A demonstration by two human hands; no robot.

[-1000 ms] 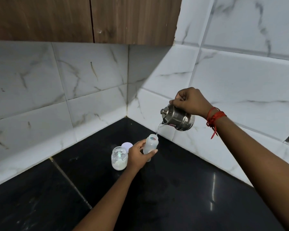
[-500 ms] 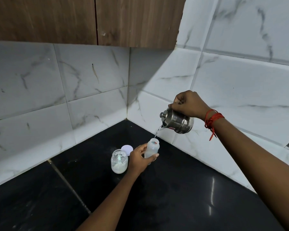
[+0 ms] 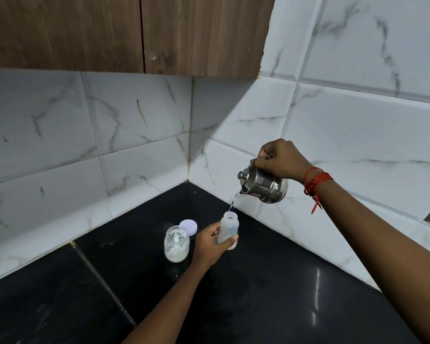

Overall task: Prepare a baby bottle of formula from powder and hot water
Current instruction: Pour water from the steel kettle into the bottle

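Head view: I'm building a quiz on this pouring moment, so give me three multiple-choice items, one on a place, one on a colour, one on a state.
1. Where does the powder jar stand?
A. to the left of the left hand, on the counter
B. beside the right wrist
C. inside the cupboard

2. What colour is the thread on the right wrist?
A. blue
B. red
C. white

3. What state is the steel kettle in?
A. upright on the counter
B. lying on its side
C. tilted in the right hand, a stream falling into the bottle

Answers: 1 A, the jar sits next to the hand holding the bottle. 2 B, the wrist band is clearly red. 3 C, water runs from the spout to the bottle's open mouth.
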